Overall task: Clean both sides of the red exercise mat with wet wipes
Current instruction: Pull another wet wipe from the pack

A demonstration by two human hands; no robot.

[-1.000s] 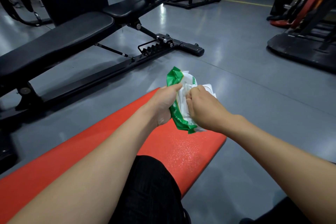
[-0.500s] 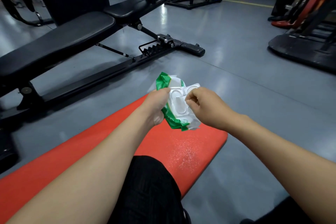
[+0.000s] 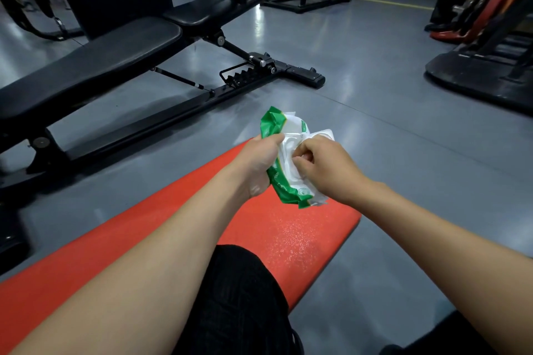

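A glossy grey floor (image 3: 389, 130) is seen, with a black weight bench (image 3: 95, 66) at the left and dark gym machines (image 3: 484, 46) at the right. A red exercise mat (image 3: 288, 236) is laid flat on the floor, its speckled surface crossed by a black-clad knee (image 3: 239, 297). Above the mat's far end, a green-and-white wet wipes pack (image 3: 284, 158) is gripped by the left hand (image 3: 259, 164). The right hand (image 3: 326, 170) is curled at the pack's white lid, perhaps pinching a wipe.

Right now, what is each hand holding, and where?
Left hand grips the wet wipes pack by its green side; right hand fingers pinch at its white lid opening.
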